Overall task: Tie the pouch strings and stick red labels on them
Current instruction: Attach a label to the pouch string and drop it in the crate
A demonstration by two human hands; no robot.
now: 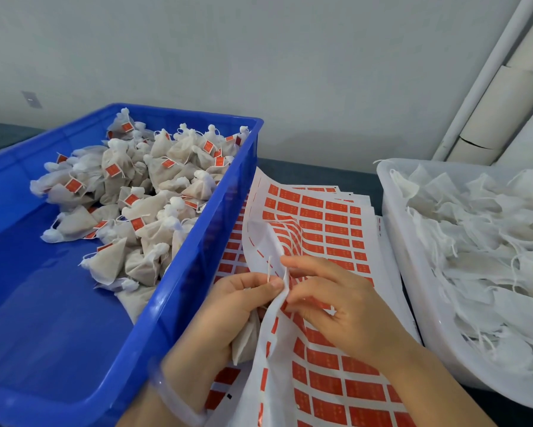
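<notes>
I'm watching thru the head cam. L hand (228, 300) is gripping a filled pouch (246, 340) in its palm, just beside the outer wall of the blue crate (197, 272). Thumb and forefinger are pinching the pouch's white string (269, 268), and the string's end is sticking up above the thumb. A clear bracelet (172, 399) is sitting on that wrist.

R hand (336, 306) is lying over the top label sheet (320, 229), fingers bent and touching the sheet's lifted, curled edge right next to the L thumb. I can't tell whether it's pinching a red label or only touching the paper. More sheets are lying stacked under the top one, btwn the crate and the white tub (413, 288), on a dark table (305, 174).

Tied pouches w/ red labels (142, 192) are piling up in the crate's far and right part. Untied white pouches (480, 241) are filling the tub on the right. Cardboard tubes (511, 97) are leaning against the wall at top right.
</notes>
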